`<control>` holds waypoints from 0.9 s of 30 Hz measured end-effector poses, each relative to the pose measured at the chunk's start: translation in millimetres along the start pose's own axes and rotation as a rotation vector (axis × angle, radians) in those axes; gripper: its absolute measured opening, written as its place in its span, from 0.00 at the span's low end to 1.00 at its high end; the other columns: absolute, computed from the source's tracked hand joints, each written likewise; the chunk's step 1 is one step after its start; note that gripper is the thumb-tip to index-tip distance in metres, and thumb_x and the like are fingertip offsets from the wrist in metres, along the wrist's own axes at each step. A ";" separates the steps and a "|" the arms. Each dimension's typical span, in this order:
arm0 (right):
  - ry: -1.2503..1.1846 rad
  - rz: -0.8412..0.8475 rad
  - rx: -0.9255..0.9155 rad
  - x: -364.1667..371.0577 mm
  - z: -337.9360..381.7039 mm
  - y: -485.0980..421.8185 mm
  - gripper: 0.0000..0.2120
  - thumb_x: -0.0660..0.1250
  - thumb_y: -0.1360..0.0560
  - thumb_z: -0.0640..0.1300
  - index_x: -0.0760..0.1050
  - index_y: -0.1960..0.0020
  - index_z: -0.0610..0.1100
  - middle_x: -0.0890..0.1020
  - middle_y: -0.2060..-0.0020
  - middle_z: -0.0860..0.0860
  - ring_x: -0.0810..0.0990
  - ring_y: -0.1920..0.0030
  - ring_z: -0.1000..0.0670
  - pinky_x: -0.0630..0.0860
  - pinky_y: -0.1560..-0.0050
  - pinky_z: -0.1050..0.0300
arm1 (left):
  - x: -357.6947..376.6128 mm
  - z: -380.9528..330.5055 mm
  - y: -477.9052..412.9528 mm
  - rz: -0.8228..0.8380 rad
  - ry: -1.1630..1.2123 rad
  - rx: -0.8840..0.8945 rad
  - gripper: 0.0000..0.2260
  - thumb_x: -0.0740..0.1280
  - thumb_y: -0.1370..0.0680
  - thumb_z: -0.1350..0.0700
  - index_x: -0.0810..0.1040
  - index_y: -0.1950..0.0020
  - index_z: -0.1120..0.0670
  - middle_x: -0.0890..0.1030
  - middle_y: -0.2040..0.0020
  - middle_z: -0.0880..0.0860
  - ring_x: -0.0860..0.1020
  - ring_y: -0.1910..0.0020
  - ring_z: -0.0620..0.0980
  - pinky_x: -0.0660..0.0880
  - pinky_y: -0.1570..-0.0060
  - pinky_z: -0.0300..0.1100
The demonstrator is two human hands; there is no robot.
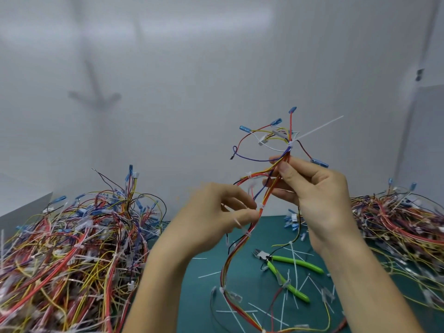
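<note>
Wire harness [269,191]: thin plastic-coated strands in red, orange, yellow and blue, with blue sleeved terminals, held above the teal mat [204,296]. Your right hand [319,200] pinches the bundle just under a white cable tie [317,129]. Your left hand [216,219], blurred, pinches it lower down.

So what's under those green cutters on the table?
The green cutters lie on the teal mat, among white tie scraps. Whatever sits right beneath their handles is covered.

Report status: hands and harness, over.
Right hand pinches wire harness below long-tailed cable tie. Left hand pinches it lower. Green cutters idle on mat; nothing blocking.
</note>
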State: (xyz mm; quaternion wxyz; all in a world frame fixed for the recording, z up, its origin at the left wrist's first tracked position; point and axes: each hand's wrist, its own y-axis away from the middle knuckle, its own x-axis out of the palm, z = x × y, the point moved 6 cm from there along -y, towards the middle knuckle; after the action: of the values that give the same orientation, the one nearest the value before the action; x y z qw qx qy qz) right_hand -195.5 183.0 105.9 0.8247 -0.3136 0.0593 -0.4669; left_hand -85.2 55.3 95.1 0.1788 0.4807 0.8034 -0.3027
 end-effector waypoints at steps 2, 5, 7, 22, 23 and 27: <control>0.000 0.010 -0.010 2.6 1.0 0.6 0.11 0.65 0.20 0.38 0.84 0.53 0.50 0.87 0.62 0.52 0.87 0.61 0.51 0.80 0.64 0.65 | 5.0 1.8 -3.0 -0.008 0.051 -0.020 0.03 0.76 0.27 0.51 0.84 0.55 0.47 0.86 0.60 0.47 0.85 0.61 0.46 0.82 0.59 0.40; -0.008 0.000 -0.023 2.7 1.8 0.8 0.12 0.66 0.20 0.38 0.84 0.54 0.51 0.87 0.62 0.53 0.87 0.60 0.52 0.80 0.63 0.65 | 7.9 4.5 -5.5 -0.014 0.176 -0.042 0.03 0.75 0.27 0.53 0.85 0.56 0.51 0.86 0.60 0.52 0.86 0.59 0.51 0.83 0.55 0.46; -0.007 -0.004 -0.022 2.2 1.3 1.0 0.12 0.66 0.21 0.38 0.84 0.54 0.52 0.87 0.62 0.53 0.87 0.60 0.52 0.80 0.63 0.65 | 8.2 4.0 -5.7 -0.012 0.207 -0.042 0.04 0.75 0.26 0.53 0.85 0.56 0.53 0.86 0.60 0.54 0.86 0.60 0.52 0.83 0.55 0.45; -0.041 -0.022 -0.031 1.8 3.3 2.0 0.12 0.66 0.21 0.38 0.85 0.56 0.51 0.87 0.60 0.50 0.87 0.58 0.49 0.81 0.61 0.63 | 3.5 7.0 -6.5 -0.007 0.287 -0.003 0.02 0.74 0.26 0.59 0.85 0.55 0.56 0.86 0.60 0.54 0.86 0.60 0.50 0.80 0.61 0.36; -0.057 -0.040 -0.035 0.4 3.5 1.7 0.13 0.66 0.21 0.38 0.85 0.57 0.51 0.87 0.61 0.50 0.87 0.58 0.49 0.81 0.61 0.63 | 0.3 10.4 -5.0 0.007 0.300 -0.015 0.02 0.73 0.25 0.60 0.85 0.54 0.55 0.86 0.58 0.53 0.85 0.57 0.50 0.81 0.59 0.38; -0.127 -0.129 -0.038 -7.8 3.1 0.2 0.14 0.67 0.22 0.37 0.86 0.59 0.51 0.87 0.61 0.50 0.87 0.60 0.51 0.82 0.61 0.62 | -17.7 24.0 6.4 0.090 0.259 -0.059 0.05 0.71 0.24 0.62 0.85 0.52 0.54 0.86 0.53 0.52 0.84 0.50 0.48 0.82 0.53 0.41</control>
State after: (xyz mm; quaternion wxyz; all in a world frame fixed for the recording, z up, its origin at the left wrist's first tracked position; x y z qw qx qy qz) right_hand -198.5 190.8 106.7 0.7889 -0.3611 -0.0046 -0.4972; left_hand -71.2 30.0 85.2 0.1010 0.5457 0.8059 -0.2062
